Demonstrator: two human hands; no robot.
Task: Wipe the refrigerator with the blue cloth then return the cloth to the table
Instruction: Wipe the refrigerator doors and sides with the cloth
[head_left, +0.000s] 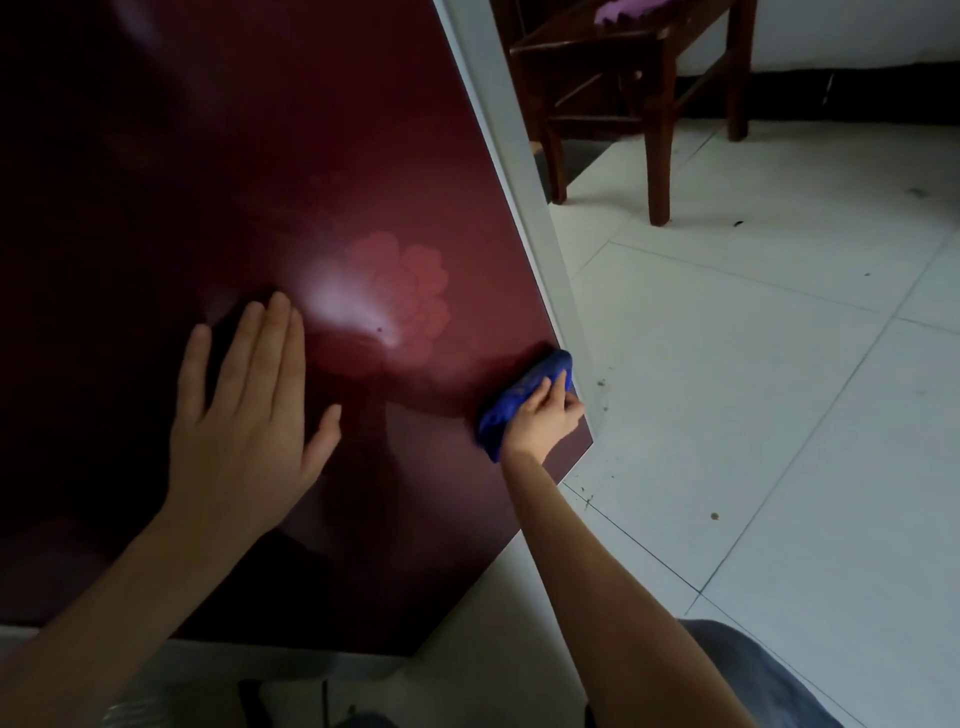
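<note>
Grey-blue denim knee (753, 670) shows at the near right edge. On the glossy dark-red refrigerator door (260, 156) the left hand (244, 410) lies flat with straight fingers (278, 332). To its right, the right hand (548, 415) grips the bunched blue cloth (537, 370) against the door's right edge.

The refrigerator (260, 156) filled the left of the view, with its side panel (519, 182) running along the right edge of its front. The left grip (244, 415) lay flat on the front, toward the lower middle. The right grip (545, 421) held the cloth (511, 405) against the front at the lower right corner, just inside the right edge. The floor (779, 364) spread to the right of the refrigerator. A chair (660, 130) stood on the floor farther back, beyond the side panel and well apart from both grips.
</note>
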